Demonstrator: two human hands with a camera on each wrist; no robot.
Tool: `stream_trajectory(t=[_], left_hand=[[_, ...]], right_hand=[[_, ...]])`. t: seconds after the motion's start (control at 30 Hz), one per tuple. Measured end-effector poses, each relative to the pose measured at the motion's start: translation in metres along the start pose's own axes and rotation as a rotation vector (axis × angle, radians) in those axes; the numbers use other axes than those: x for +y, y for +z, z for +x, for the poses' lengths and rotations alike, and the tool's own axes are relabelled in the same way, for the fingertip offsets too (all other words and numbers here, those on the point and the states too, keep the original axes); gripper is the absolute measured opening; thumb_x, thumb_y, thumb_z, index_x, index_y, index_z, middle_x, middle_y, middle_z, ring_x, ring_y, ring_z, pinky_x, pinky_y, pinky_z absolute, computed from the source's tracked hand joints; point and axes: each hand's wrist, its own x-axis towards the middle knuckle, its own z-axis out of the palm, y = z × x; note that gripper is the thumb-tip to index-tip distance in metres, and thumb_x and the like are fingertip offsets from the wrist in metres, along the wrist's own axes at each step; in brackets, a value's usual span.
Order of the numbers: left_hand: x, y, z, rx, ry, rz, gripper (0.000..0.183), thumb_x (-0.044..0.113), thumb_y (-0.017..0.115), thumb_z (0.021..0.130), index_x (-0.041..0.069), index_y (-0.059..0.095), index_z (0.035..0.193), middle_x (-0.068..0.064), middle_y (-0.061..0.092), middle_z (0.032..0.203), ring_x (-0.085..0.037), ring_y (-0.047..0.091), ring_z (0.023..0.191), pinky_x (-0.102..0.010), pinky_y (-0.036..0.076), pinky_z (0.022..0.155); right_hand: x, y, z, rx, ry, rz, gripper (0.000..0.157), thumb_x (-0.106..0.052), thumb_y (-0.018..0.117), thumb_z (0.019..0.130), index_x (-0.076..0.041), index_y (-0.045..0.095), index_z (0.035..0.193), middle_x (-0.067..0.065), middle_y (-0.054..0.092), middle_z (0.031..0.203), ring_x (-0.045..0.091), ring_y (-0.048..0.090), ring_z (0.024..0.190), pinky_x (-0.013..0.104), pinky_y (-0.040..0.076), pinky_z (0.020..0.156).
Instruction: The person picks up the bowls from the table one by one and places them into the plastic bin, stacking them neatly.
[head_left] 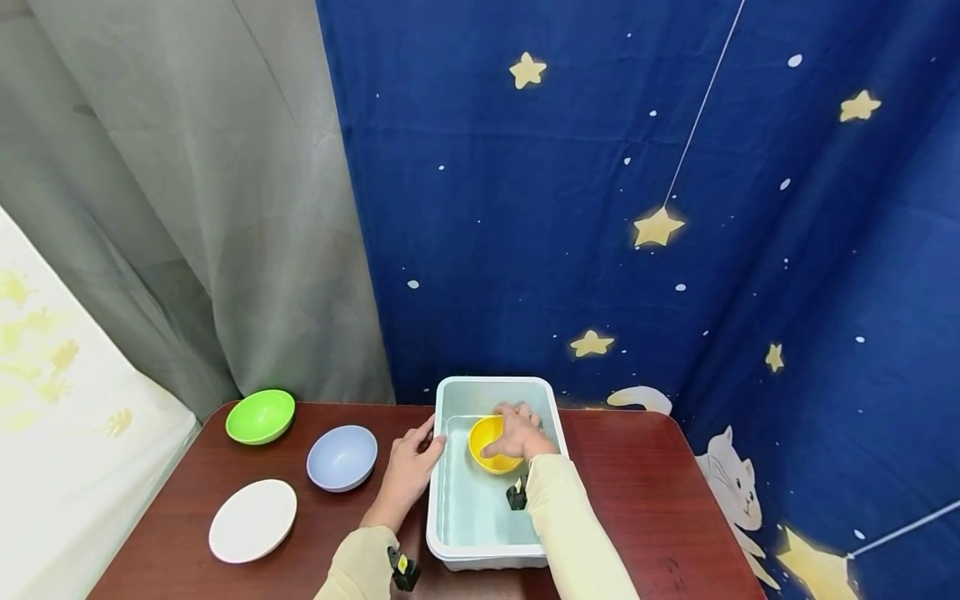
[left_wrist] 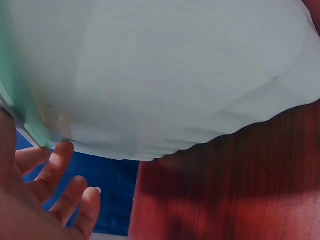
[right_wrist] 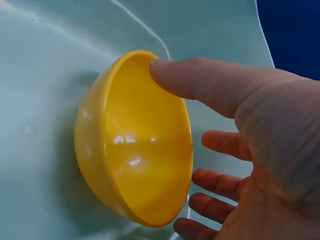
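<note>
A light green-blue plastic basin [head_left: 468, 521] stands on the table. Inside it lies a yellow bowl [head_left: 486, 431], its hollow facing up. My right hand [head_left: 519, 435] reaches into the basin over this bowl. In the right wrist view the thumb touches the inside of the rim, while the other fingers are spread beyond the far side with gaps to the bowl [right_wrist: 145, 135]. My left hand [head_left: 408, 471] holds the basin's left rim, thumb over the edge. In the left wrist view its fingers [left_wrist: 57, 160] lie along the outer wall, the lower ones apart from it.
Left of the basin are a blue bowl [head_left: 342, 458], a green bowl [head_left: 260, 417] and a white plate-like dish [head_left: 253, 521]. They sit on a reddish-brown table [head_left: 637, 500]. Behind hang a blue star-patterned curtain [head_left: 480, 208] and a grey curtain [head_left: 277, 208].
</note>
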Motion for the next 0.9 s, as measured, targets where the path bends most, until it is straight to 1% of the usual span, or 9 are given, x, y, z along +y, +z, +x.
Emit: stream_trajectory(t=[0.1, 0.23, 0.37, 0.47, 0.63, 0.73, 0.83, 0.9], left_hand=[[0.001, -0.001, 0.0, 0.006, 0.023, 0.039, 0.053, 0.043, 0.061, 0.1, 0.026, 0.054, 0.149, 0.002, 0.068, 0.119, -0.022, 0.048, 0.112, -0.045, 0.044, 0.097], [0.003, -0.004, -0.002, 0.015, 0.037, 0.063, 0.052, 0.045, 0.061, 0.1, 0.024, 0.056, 0.147, 0.002, 0.067, 0.114, -0.021, 0.049, 0.111, -0.043, 0.043, 0.096], [0.008, -0.008, -0.005, 0.037, 0.065, 0.128, 0.053, 0.047, 0.062, 0.099, 0.022, 0.057, 0.146, 0.0, 0.066, 0.115, -0.02, 0.048, 0.109, -0.042, 0.044, 0.094], [0.011, -0.009, -0.006, 0.05, 0.092, 0.169, 0.054, 0.049, 0.062, 0.099, 0.02, 0.058, 0.145, -0.002, 0.066, 0.118, -0.021, 0.047, 0.11, -0.042, 0.045, 0.094], [0.015, -0.009, -0.005, 0.051, 0.115, 0.185, 0.053, 0.047, 0.063, 0.099, 0.021, 0.058, 0.145, -0.003, 0.065, 0.12, -0.022, 0.048, 0.113, -0.041, 0.044, 0.094], [0.016, -0.01, -0.004, 0.054, 0.112, 0.191, 0.051, 0.045, 0.063, 0.099, 0.021, 0.058, 0.144, -0.002, 0.065, 0.122, -0.022, 0.048, 0.113, -0.041, 0.045, 0.094], [0.017, -0.013, -0.004, 0.056, 0.103, 0.171, 0.051, 0.045, 0.062, 0.1, 0.019, 0.058, 0.144, -0.003, 0.064, 0.124, -0.023, 0.048, 0.116, -0.044, 0.046, 0.098], [0.017, -0.016, -0.003, 0.059, 0.097, 0.154, 0.052, 0.046, 0.06, 0.101, 0.018, 0.058, 0.144, -0.004, 0.064, 0.127, -0.024, 0.048, 0.118, -0.046, 0.045, 0.102]], right_hand=[[0.0, -0.001, 0.001, 0.004, -0.012, -0.003, 0.089, -0.032, 0.091, 0.073, -0.014, 0.048, 0.149, 0.022, 0.04, 0.147, 0.037, 0.039, 0.123, 0.055, 0.042, 0.104], [-0.001, -0.004, 0.004, 0.021, -0.041, 0.004, 0.082, -0.034, 0.088, 0.076, -0.011, 0.052, 0.145, 0.017, 0.051, 0.139, 0.034, 0.045, 0.119, 0.054, 0.042, 0.105], [-0.003, -0.011, 0.006, 0.026, -0.087, 0.008, 0.076, -0.035, 0.083, 0.08, -0.007, 0.052, 0.144, 0.017, 0.056, 0.141, 0.034, 0.052, 0.123, 0.054, 0.043, 0.11], [-0.005, -0.018, 0.004, -0.011, -0.122, 0.045, 0.073, -0.034, 0.079, 0.084, -0.003, 0.051, 0.144, 0.019, 0.057, 0.144, 0.034, 0.055, 0.126, 0.054, 0.043, 0.113], [-0.011, -0.028, 0.001, -0.08, -0.169, 0.1, 0.068, -0.031, 0.075, 0.089, 0.0, 0.051, 0.144, 0.021, 0.06, 0.142, 0.035, 0.059, 0.124, 0.052, 0.045, 0.112], [-0.015, -0.031, 0.0, -0.085, -0.19, 0.099, 0.063, -0.031, 0.073, 0.09, 0.001, 0.054, 0.14, 0.022, 0.062, 0.139, 0.034, 0.061, 0.122, 0.052, 0.046, 0.111], [-0.018, -0.034, -0.001, -0.082, -0.195, 0.097, 0.057, -0.032, 0.071, 0.091, 0.0, 0.057, 0.138, 0.02, 0.065, 0.135, 0.032, 0.063, 0.119, 0.05, 0.047, 0.109], [-0.02, -0.037, -0.002, -0.084, -0.196, 0.112, 0.057, -0.032, 0.07, 0.092, 0.0, 0.058, 0.137, 0.02, 0.068, 0.13, 0.031, 0.067, 0.113, 0.048, 0.05, 0.106]])
